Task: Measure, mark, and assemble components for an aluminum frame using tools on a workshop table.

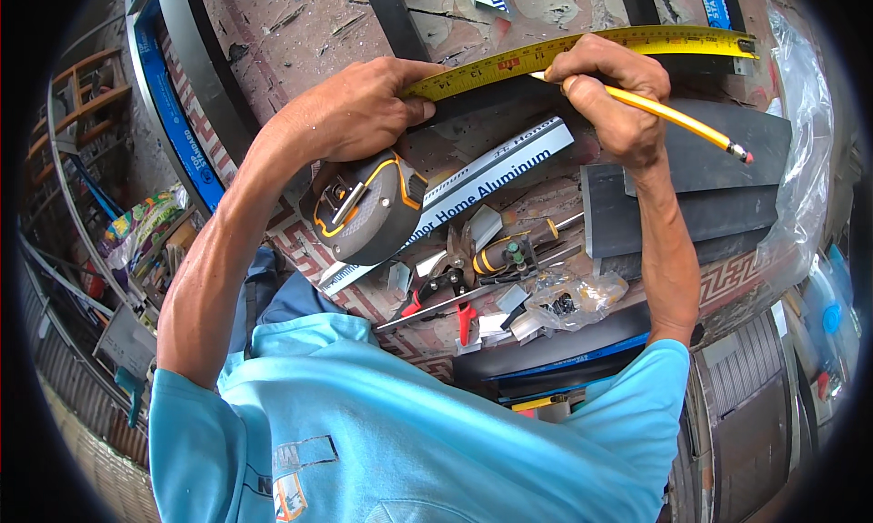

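Observation:
A yellow tape measure blade [491,68] stretches along a dark metal bar [496,100], its hooked tip at the bar's right end. My left hand [368,105] pinches the blade and bar near their left part, thumb below and index finger above. Under my left wrist is the grey and black tape case [368,205] with yellow trim. Closed around a yellow pencil [682,118], my right hand [618,91] rests at the blade's middle. The pencil's tip touches or nearly touches the blade's lower edge; its eraser points right.
Below the bar lies a white-wrapped aluminum profile [491,182]. Red-handled pliers [459,291], a yellow and black screwdriver [518,250] and a clear plastic bag [582,296] are nearer me. Dark panels [691,200] lie at right, a blue-taped frame [177,114] at left.

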The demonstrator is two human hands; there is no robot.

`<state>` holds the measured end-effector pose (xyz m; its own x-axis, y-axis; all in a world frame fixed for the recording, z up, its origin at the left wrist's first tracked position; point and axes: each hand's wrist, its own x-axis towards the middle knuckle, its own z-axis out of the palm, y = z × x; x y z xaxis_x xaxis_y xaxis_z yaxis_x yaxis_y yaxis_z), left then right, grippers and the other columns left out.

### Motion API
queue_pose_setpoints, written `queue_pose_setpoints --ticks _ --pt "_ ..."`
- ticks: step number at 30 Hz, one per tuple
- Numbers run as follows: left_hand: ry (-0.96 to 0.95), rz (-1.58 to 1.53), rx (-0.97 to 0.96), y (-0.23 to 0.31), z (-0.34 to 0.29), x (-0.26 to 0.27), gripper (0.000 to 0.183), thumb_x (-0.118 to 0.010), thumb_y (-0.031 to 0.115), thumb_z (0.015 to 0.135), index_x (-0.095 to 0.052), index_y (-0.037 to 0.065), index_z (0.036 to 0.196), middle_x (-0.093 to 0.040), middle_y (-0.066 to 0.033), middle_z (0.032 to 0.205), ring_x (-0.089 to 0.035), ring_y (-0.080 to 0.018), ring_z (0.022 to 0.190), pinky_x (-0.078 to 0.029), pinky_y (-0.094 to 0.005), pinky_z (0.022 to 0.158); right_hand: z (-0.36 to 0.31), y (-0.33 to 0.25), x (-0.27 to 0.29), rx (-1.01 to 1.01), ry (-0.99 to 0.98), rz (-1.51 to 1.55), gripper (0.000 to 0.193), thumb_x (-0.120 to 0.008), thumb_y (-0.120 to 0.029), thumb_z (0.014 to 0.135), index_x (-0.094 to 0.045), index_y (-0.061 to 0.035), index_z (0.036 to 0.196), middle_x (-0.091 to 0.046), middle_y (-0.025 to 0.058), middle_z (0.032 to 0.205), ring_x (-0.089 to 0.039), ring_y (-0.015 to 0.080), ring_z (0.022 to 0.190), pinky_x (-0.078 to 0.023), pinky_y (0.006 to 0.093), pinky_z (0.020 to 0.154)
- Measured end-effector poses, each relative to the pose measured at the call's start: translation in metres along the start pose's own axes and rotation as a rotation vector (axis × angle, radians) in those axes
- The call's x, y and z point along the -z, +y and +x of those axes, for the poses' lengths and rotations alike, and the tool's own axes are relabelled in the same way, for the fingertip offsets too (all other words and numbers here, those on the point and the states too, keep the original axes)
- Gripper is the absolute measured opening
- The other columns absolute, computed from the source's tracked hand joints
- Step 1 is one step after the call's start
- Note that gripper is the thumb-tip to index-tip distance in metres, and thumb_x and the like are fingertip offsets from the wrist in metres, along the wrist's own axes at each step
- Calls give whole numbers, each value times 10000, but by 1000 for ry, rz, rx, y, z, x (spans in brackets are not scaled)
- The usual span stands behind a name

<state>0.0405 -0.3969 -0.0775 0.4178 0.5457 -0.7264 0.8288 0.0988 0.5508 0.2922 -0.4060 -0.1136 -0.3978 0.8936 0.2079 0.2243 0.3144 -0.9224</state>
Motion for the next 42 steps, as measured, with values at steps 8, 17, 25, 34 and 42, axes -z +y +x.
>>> queue_pose_setpoints --ticks 8,17,25,34,42 --pt "-7 12 6 -3 1 1 412 -547 195 910 -507 55 1295 -623 -168 1143 -593 -233 1039 -419 -338 968 3 -4 -1 -4 53 57 84 -565 -16 738 -631 35 748 -629 69 695 -571 116 591 -444 237 541" --pt "8 13 8 -2 2 -2 408 -538 192 915 -507 63 1301 -620 -156 1164 -586 -223 1062 -412 -339 987 3 0 -1 11 -7 6 78 -579 -16 727 -640 28 750 -636 74 698 -577 121 589 -460 237 547" --pt "-13 7 69 1 1 -2 405 -532 204 919 -512 73 1302 -617 -152 1174 -587 -215 1061 -412 -338 992 2 2 -3 38 -28 -32 89 -579 -33 728 -651 16 742 -650 73 699 -591 127 585 -473 238 547" --pt "26 53 5 -2 1 -4 402 -526 212 923 -514 80 1303 -618 -149 1172 -590 -217 1057 -412 -343 1003 2 3 -3 30 -19 -44 87 -580 -35 718 -652 11 734 -649 68 688 -584 125 563 -469 236 531" --pt "19 54 30 -3 1 -4 414 -533 215 920 -505 80 1311 -620 -149 1166 -592 -215 1055 -412 -340 1003 2 2 -4 51 -24 -79 82 -584 -35 715 -651 12 727 -649 67 688 -589 126 565 -477 233 536"
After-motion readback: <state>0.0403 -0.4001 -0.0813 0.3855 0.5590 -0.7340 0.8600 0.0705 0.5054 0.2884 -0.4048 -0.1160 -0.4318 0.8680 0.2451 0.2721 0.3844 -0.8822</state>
